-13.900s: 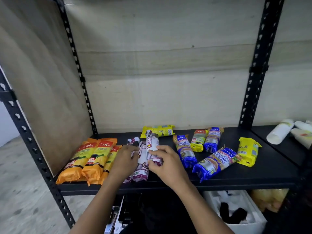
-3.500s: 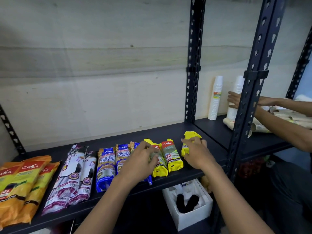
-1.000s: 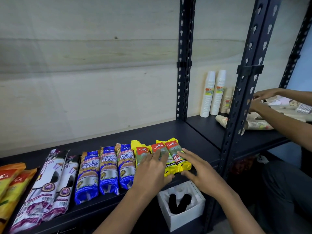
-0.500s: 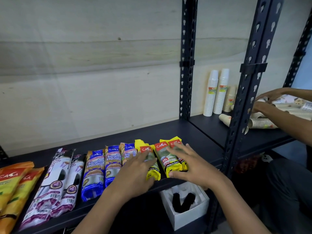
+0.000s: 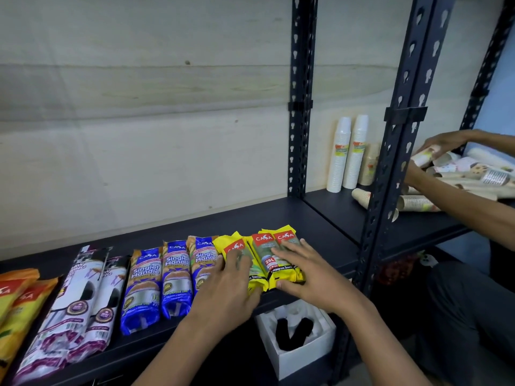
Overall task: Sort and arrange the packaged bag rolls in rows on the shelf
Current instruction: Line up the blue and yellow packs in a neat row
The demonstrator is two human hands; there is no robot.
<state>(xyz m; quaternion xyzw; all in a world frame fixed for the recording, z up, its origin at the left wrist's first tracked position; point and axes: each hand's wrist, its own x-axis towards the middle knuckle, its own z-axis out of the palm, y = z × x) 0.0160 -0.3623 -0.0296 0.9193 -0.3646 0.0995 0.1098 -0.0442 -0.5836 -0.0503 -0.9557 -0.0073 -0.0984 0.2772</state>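
On the black shelf (image 5: 292,218), near its front edge, bag rolls lie side by side: orange packs (image 5: 16,299) far left, then white-and-purple packs (image 5: 80,296), blue packs (image 5: 161,280) and yellow packs (image 5: 267,263). Left hand (image 5: 225,291) and right hand (image 5: 309,271) rest flat, fingers spread, on the yellow packs. Right of a perforated upright (image 5: 390,176), another person's hands (image 5: 443,142) hold paper cups (image 5: 423,158) near two standing cup stacks (image 5: 338,157). A white foam box (image 5: 301,360) sits below.

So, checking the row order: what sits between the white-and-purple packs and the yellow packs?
Three blue Singlet Handle packs, side by side, fill that stretch in the head view; the left hand rests over the rightmost one's lower part.
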